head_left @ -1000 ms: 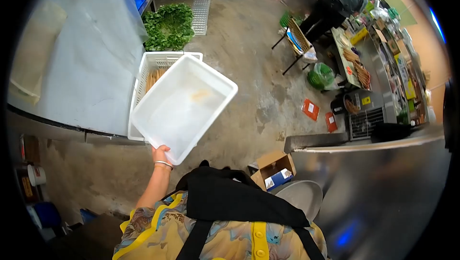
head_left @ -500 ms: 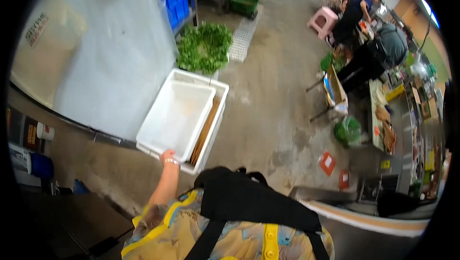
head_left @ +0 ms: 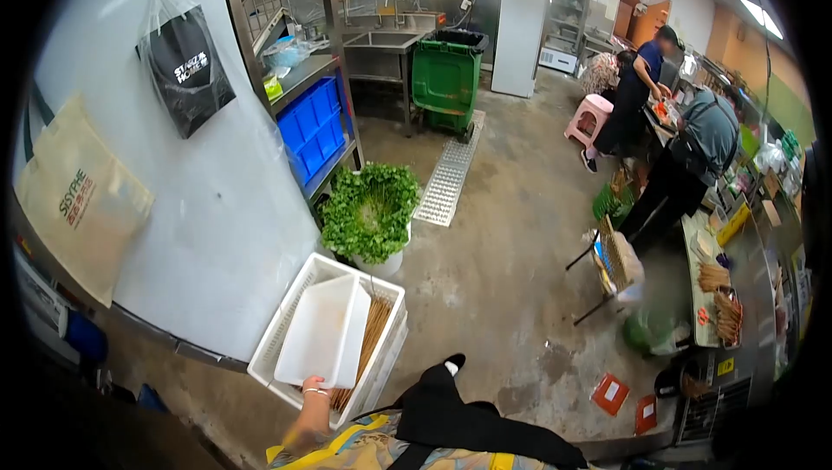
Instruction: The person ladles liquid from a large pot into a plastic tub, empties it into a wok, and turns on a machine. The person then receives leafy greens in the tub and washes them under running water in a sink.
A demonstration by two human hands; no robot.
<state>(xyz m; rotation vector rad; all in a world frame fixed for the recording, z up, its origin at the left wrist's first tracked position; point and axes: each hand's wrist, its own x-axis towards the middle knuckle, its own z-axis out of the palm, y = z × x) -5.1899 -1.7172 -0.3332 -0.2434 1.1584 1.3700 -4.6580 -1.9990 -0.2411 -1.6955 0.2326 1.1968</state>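
My left hand (head_left: pixel 315 383), with a bracelet at the wrist, is closed on the near rim of a white plastic tub (head_left: pixel 316 327). The tub sits tilted inside a larger white slatted crate (head_left: pixel 269 349). Beside it in the crate lie many thin brown sticks (head_left: pixel 376 327), which look like skewers. Just beyond the crate, a bunch of leafy green herbs (head_left: pixel 371 210) stands in a white bucket (head_left: pixel 383 264). My right hand does not show.
A metal shelf with blue bins (head_left: pixel 312 128) and a green wheeled waste bin (head_left: pixel 444 84) stand ahead. A metal drain grate (head_left: pixel 451 180) crosses the floor. At right are a folding stand (head_left: pixel 614 264), red packets (head_left: pixel 611 392), a pink stool (head_left: pixel 589 116) and people beside a counter (head_left: pixel 693 262).
The view has tilted up, so the sink, shelf and hanging bags show. The inner tub has tipped and shifted within the crate, exposing more sticks, with my left hand still on its rim.
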